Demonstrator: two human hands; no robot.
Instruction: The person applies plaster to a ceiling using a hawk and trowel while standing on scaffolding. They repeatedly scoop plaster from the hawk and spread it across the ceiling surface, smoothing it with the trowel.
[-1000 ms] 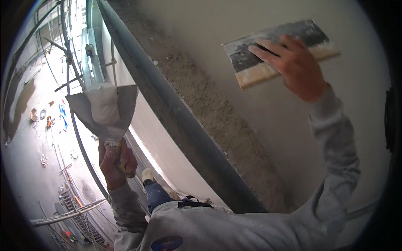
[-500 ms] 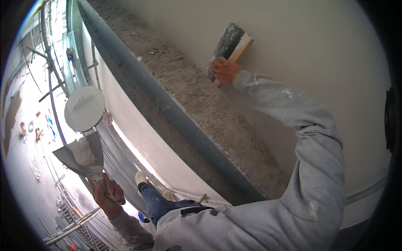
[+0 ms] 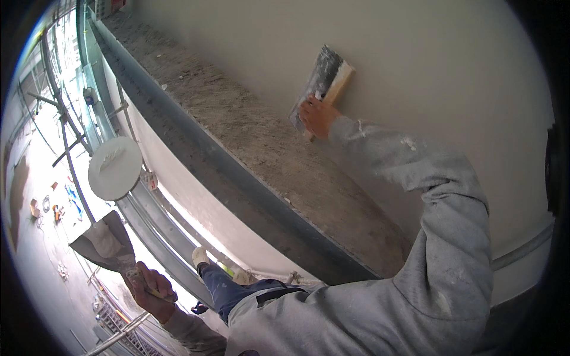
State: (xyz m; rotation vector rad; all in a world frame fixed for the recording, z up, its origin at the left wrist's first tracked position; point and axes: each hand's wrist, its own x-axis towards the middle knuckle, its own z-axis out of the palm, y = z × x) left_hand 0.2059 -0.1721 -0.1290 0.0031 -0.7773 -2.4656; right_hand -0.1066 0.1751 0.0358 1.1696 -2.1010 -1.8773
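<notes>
My right hand (image 3: 319,115) is closed on a wide smoothing blade (image 3: 320,74) with a dark metal face and a pale wooden grip along one side. Its blade lies against the smooth beige-grey wall (image 3: 427,65), just above a rough ledge. At the lower left, my left hand (image 3: 153,292) grips the handle of a broad putty knife (image 3: 113,246). A lump of white plaster (image 3: 105,238) sits on that knife's blade. Beyond it is a round bucket (image 3: 116,169) topped with white plaster, apart from both tools.
A rough, dusty ledge (image 3: 249,133) with a grey metal edge (image 3: 208,157) runs diagonally between my hands. Scaffold poles (image 3: 64,118) stand at the left, with walking planks (image 3: 157,222) below. A white bottle (image 3: 89,95) stands near the poles. Tools and cables lie far below.
The view has shifted a little. My right hand and the smoothing blade sit slightly lower in the picture, still at the wall. My left hand has dropped slightly with the putty knife and plaster.
</notes>
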